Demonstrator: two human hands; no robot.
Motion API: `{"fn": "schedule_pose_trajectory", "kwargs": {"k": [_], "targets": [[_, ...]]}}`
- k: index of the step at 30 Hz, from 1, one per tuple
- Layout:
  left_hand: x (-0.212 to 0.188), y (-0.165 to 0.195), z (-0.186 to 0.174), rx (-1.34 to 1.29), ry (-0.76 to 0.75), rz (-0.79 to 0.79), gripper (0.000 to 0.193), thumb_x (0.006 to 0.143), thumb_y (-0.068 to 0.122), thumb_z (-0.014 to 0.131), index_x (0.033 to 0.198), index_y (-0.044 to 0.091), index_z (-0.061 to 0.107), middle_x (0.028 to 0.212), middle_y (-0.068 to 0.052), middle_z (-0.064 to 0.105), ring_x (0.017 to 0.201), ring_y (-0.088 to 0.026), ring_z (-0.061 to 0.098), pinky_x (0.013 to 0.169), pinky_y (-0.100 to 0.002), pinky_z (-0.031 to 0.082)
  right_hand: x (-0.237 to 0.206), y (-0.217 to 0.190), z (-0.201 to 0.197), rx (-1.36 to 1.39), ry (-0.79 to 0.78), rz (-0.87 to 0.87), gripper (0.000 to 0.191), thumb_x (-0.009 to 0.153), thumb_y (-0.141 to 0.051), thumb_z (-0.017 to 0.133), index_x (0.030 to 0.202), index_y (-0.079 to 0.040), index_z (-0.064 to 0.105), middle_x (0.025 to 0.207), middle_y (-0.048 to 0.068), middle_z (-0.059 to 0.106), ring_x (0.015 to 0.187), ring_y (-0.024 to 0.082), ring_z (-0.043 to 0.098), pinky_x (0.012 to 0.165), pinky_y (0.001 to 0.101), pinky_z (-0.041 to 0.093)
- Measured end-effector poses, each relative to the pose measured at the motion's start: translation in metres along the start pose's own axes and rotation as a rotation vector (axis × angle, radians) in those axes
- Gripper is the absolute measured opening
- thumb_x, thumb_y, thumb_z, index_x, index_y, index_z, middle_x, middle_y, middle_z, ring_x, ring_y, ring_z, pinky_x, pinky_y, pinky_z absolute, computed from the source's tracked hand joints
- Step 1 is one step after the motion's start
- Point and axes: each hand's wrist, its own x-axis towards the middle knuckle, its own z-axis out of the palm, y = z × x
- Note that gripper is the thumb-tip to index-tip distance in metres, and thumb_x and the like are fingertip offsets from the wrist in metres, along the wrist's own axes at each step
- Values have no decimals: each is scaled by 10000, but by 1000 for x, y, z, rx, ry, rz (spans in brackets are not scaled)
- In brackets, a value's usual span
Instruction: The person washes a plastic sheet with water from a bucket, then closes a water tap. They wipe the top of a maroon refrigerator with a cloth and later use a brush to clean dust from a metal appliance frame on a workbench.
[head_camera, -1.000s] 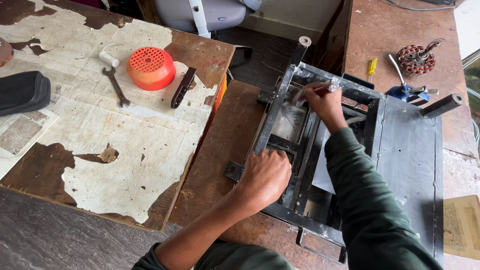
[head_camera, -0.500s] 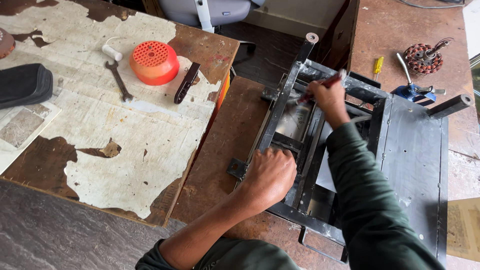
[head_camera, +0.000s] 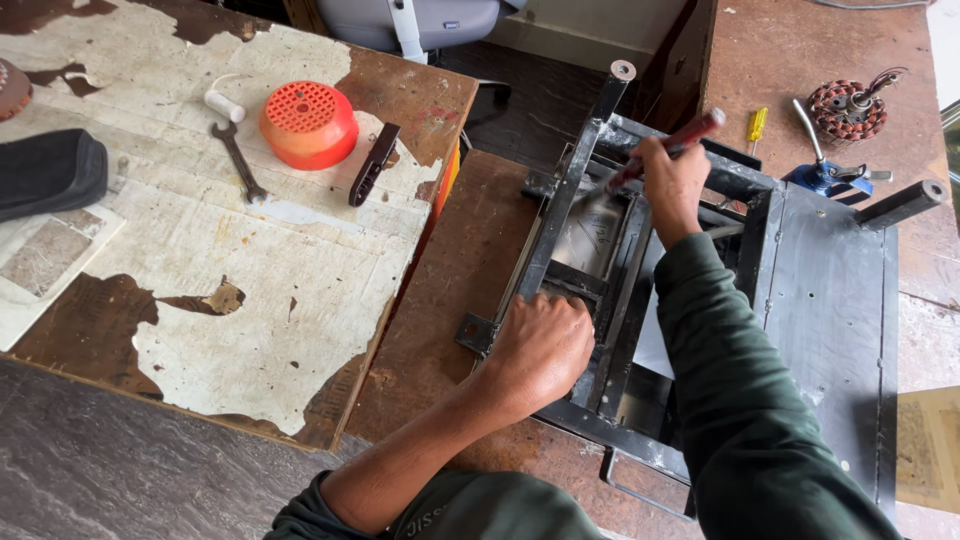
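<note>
A: Metal frame (head_camera: 640, 250), black, lies on a brown table (head_camera: 440, 300), right of centre. Its near edge is cut off behind the green sleeve (head_camera: 740, 400).

B: Hands?

A: Left hand (head_camera: 540, 350) is closed over the frame's near left rail, knuckles up. The fingers curl under, so the grip itself is hidden. Right hand (head_camera: 675, 180) is clamped round a red-handled tool (head_camera: 670, 145) at the frame's far side. The two hands are well apart.

B: Tool type?

A: Cannot tell. The tip runs down into the frame and is hard to make out. Only the red handle shows clearly, sticking out far and right of the fist.

B: Inside the frame?

A: A pale plate shows between the rails. Detail is unreadable.

B: Surroundings?

A: To the left stands a workbench (head_camera: 200, 300) with peeling white paint. On it are an orange perforated cap (head_camera: 308, 122), a spanner (head_camera: 238, 160), a dark flat bar (head_camera: 372, 164), and a black pad (head_camera: 45, 172) cut off at the left edge. Far right lie a copper-wound stator (head_camera: 845, 108), a small yellow screwdriver (head_camera: 757, 124), and a blue part with a metal lever (head_camera: 825, 172), partly hidden by the frame's corner.
</note>
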Motion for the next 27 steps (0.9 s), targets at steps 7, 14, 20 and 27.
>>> {"fn": "schedule_pose_trajectory", "kwargs": {"k": [7, 14, 20, 27], "targets": [[-2, -1, -2, 8, 46, 18, 199, 920, 153, 661, 768, 27, 686, 644, -141, 678, 635, -253, 691, 619, -441, 518, -1, 2, 7, -163, -124, -51, 176, 916, -182, 696, 946, -13, 739, 868, 90, 747, 611, 75, 655, 575, 267, 591], [-2, 1, -1, 13, 58, 12, 219, 920, 178, 668, 766, 26, 695, 647, -143, 685, 658, -269, 697, 637, -456, 514, -12, 18, 9, -90, -80, -166, 174, 946, -194, 684, 1000, -55, 772, 826, 135, 752, 579, 139, 653, 523, 318, 544], [-3, 0, 0, 30, 118, 47, 231, 881, 214, 686, 786, 4, 702, 676, -155, 696, 672, -274, 701, 659, -453, 519, 0, 22, 18, -137, -13, -91, 140, 931, -182, 679, 968, -58, 733, 888, 117, 773, 620, 115, 721, 542, 271, 619], [-3, 1, 0, 12, 42, 25, 256, 949, 222, 656, 845, -7, 704, 706, -161, 694, 710, -284, 699, 688, -458, 514, -16, 23, 14, 104, 8, -23, 153, 972, -143, 677, 1081, -60, 747, 951, 129, 770, 556, 140, 633, 465, 243, 545]]}}
